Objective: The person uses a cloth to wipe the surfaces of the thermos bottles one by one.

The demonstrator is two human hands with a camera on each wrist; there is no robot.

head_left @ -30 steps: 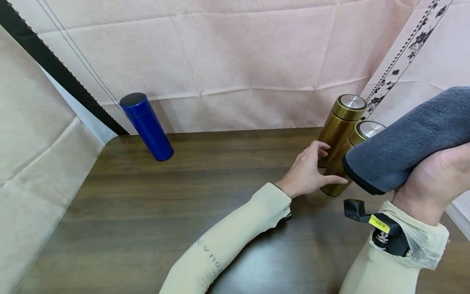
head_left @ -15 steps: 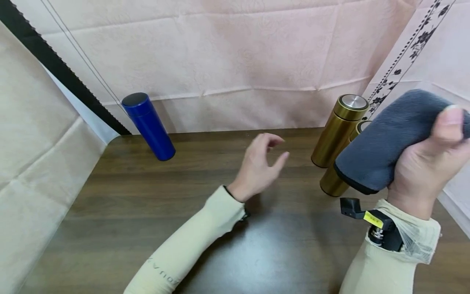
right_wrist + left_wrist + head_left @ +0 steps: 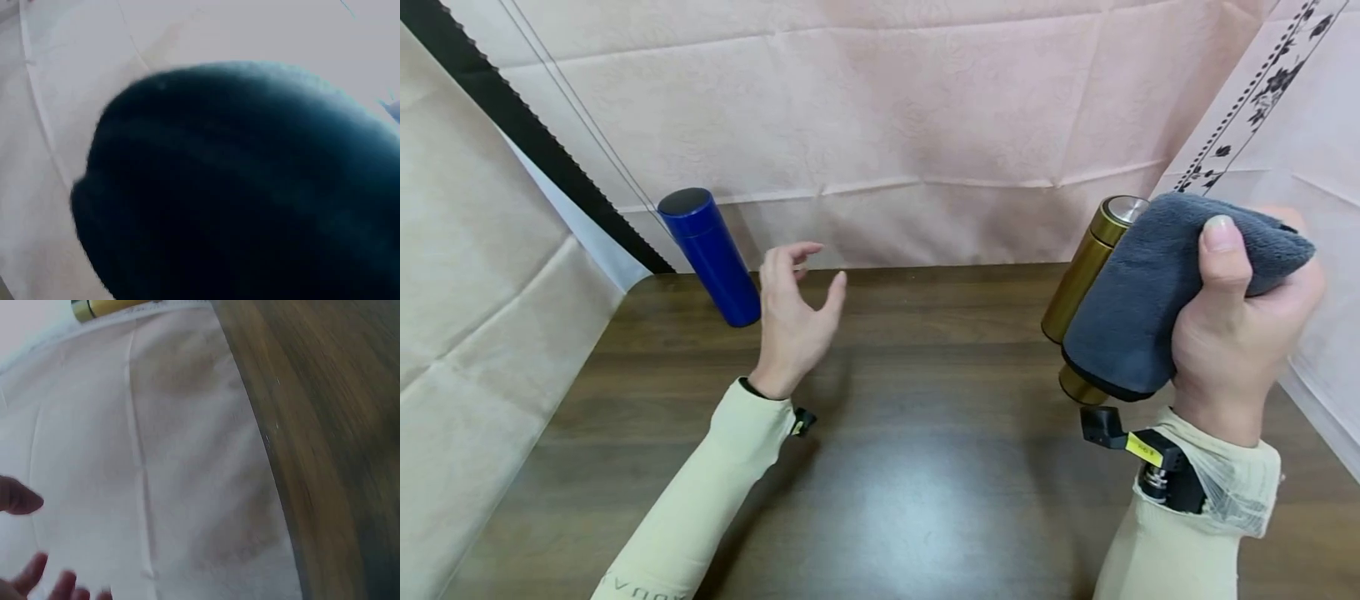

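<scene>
My right hand (image 3: 1243, 333) grips a folded grey-blue cloth (image 3: 1138, 292) with a black edge, the thumb pressed on top. In the right wrist view the cloth (image 3: 237, 187) fills most of the picture, dark and blurred. Behind it stand two gold flasks: the back one (image 3: 1082, 279) shows its silver lid, while the front one (image 3: 1078, 387) is mostly hidden by the cloth. My left hand (image 3: 793, 312) holds nothing; its fingers and thumb are spread apart just right of an upright blue flask (image 3: 711, 258) with a dark lid.
A brown wooden table (image 3: 925, 467) lies under both arms. Pale pink cloth (image 3: 887, 125) hangs along its back edge, with more cloth at the left (image 3: 475, 375) and right sides. A small black camera mount (image 3: 1157, 458) sits on the right wrist.
My left hand has left the gold flasks and travelled left to beside the blue flask. The right hand has turned and shifted slightly left, and the cloth covers more of the front gold flask.
</scene>
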